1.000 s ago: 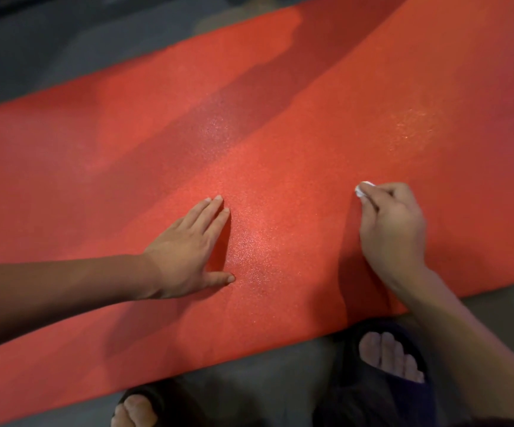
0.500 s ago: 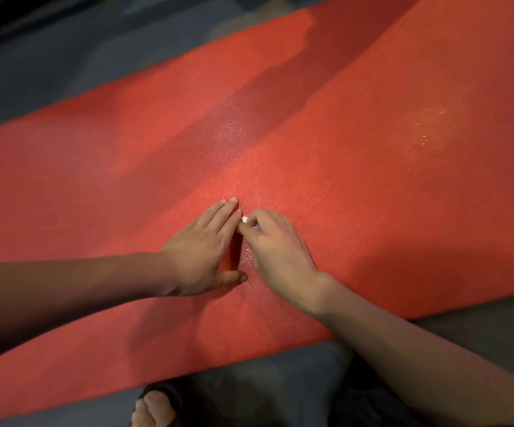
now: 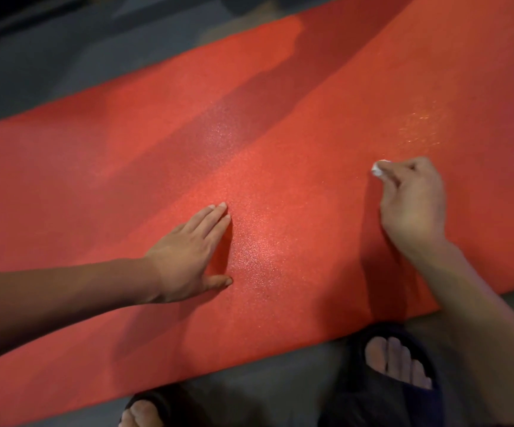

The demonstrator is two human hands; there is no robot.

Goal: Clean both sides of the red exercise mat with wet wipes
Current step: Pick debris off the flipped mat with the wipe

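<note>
Red mat (image 3: pixel 280 155) lies flat on grey floor (image 3: pixel 49 63), stretching diagonally from near left to far right. Damp sheen on mat centre and far right. Small white wet wipe (image 3: pixel 378 168) touches mat right of centre, pinched in curled fingers of right hand (image 3: pixel 412 201). Left hand (image 3: pixel 188 257) rests flat on mat, fingers straight, thumb spread, well apart from right hand. Two feet in dark slippers (image 3: pixel 397 380) on floor at mat's near edge.
</note>
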